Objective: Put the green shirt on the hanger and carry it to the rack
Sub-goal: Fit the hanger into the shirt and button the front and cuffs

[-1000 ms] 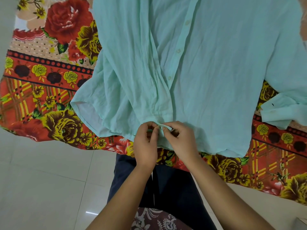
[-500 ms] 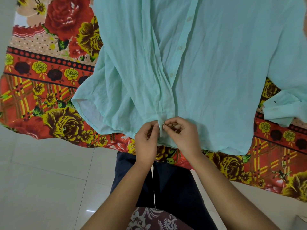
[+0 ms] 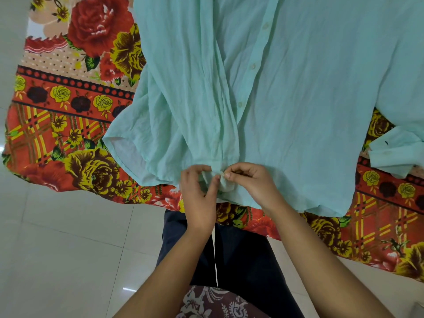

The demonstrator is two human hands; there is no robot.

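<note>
The green shirt (image 3: 286,99) lies spread flat, front up, on a floral bedsheet, its hem toward me and its button placket running up the middle. My left hand (image 3: 198,191) and my right hand (image 3: 249,183) meet at the bottom of the placket. Both pinch the fabric there, fingertips close together around the lowest button area. One cuffed sleeve (image 3: 394,150) lies folded at the right. No hanger or rack shows in this view.
The red and yellow floral bedsheet (image 3: 68,134) covers the bed, its edge hanging toward me. White floor tiles (image 3: 57,249) lie below on the left. My dark trousers (image 3: 241,253) stand against the bed edge.
Both hands have kept working at the bottom of the placket, fingers shifting slightly and bunching the fabric between them. The shirt itself has not moved on the bed.
</note>
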